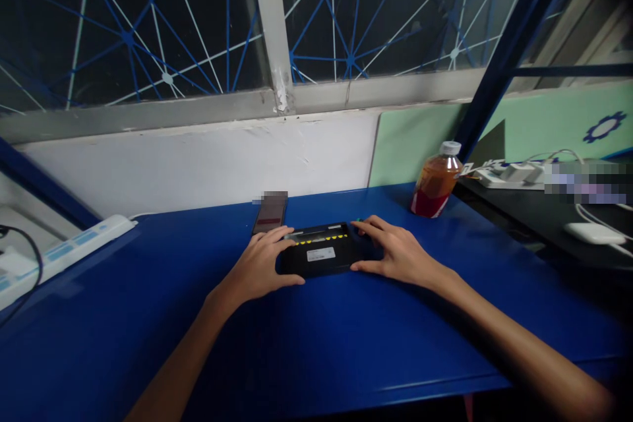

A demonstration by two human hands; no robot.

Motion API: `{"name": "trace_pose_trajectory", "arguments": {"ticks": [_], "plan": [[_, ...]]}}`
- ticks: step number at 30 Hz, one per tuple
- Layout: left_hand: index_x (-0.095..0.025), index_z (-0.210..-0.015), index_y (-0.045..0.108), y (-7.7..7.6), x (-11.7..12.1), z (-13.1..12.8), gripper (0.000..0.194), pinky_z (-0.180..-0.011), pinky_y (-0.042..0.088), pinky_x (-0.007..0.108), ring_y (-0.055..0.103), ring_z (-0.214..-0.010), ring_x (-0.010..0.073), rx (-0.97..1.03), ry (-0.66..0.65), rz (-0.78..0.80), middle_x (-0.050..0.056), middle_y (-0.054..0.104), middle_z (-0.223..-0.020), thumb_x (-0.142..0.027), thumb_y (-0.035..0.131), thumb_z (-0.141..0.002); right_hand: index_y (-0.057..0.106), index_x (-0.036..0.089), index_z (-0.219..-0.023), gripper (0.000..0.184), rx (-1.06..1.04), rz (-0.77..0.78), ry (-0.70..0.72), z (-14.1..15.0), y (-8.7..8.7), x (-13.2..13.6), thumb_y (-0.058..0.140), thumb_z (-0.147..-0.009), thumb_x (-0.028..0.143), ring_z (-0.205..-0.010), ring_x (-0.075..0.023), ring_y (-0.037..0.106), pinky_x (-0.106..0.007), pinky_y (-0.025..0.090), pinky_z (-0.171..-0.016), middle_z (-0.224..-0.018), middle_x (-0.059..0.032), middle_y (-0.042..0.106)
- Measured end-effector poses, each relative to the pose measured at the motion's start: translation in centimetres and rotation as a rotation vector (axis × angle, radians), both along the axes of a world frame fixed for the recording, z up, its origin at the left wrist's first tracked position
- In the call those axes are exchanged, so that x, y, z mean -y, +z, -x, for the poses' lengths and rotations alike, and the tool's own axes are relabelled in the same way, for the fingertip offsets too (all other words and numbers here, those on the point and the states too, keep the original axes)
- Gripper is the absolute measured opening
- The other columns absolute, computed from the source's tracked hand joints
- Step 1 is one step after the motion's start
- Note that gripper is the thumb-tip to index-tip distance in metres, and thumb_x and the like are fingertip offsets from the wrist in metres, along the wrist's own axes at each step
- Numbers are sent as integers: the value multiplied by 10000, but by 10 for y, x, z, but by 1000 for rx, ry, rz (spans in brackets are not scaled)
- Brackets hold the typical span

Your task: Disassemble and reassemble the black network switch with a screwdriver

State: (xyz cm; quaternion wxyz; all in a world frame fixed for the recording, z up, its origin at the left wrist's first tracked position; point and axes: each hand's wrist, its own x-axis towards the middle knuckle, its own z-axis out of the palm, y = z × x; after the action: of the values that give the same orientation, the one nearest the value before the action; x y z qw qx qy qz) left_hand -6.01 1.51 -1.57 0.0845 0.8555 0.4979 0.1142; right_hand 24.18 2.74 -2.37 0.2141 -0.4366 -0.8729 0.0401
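Observation:
A flat black case (297,267) lies on the blue table in front of me, with a white label and a row of yellow marks across its upper part. My left hand (262,264) grips its left end, thumb along the near edge and fingers over the far corner. At the right end, my right hand (390,250) has its thumb on the near corner and its index finger by the far corner. Something small, dark and green (360,220) shows by the right fingertips; its kind is unclear. The curled right fingers are partly hidden.
Just behind the case lies a dark, phone-like slab (270,212). A bottle (436,181) of orange-brown drink stands at the back right. On the left is a white power strip (89,237); another strip (514,175) and a white adapter (593,233) sit on a black surface.

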Motion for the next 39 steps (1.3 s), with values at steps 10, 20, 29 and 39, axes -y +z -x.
{"name": "trace_pose_trajectory", "arguments": {"ticks": [10, 20, 29, 39], "plan": [[-205, -1121, 609, 1, 3, -2, 641, -1015, 318, 533, 380, -1290, 375, 73, -7, 57, 120, 424, -1427, -601, 705, -625, 574, 182, -1207, 654, 35, 43, 42, -1, -4, -1, 607, -742, 641, -890, -268, 632, -404, 521, -734, -1059, -103, 594], [-243, -1052, 582, 5, 5, -4, 604, -969, 372, 533, 471, -1203, 336, 103, -11, -3, 84, 480, -1367, -608, 722, -592, 562, 192, -1182, 664, -1, 95, 98, 1, 0, 4, 663, -692, 630, -878, -246, 608, -392, 505, -744, -1084, -92, 559], [-249, -1077, 580, 8, 4, -5, 619, -987, 364, 523, 477, -1193, 329, 148, 3, -84, 68, 503, -1318, -605, 723, -592, 573, 217, -1114, 607, -108, 116, 111, -3, 17, -5, 735, -642, 562, -880, -220, 590, -368, 479, -757, -1102, -63, 567], [-258, -1083, 588, -1, -2, -1, 615, -977, 370, 528, 486, -1177, 332, 139, 52, -59, 60, 504, -1310, -633, 703, -610, 604, 191, -1123, 674, 19, 120, 154, 4, 19, -29, 730, -613, 614, -792, -202, 573, -326, 453, -665, -1035, -71, 568]]}}
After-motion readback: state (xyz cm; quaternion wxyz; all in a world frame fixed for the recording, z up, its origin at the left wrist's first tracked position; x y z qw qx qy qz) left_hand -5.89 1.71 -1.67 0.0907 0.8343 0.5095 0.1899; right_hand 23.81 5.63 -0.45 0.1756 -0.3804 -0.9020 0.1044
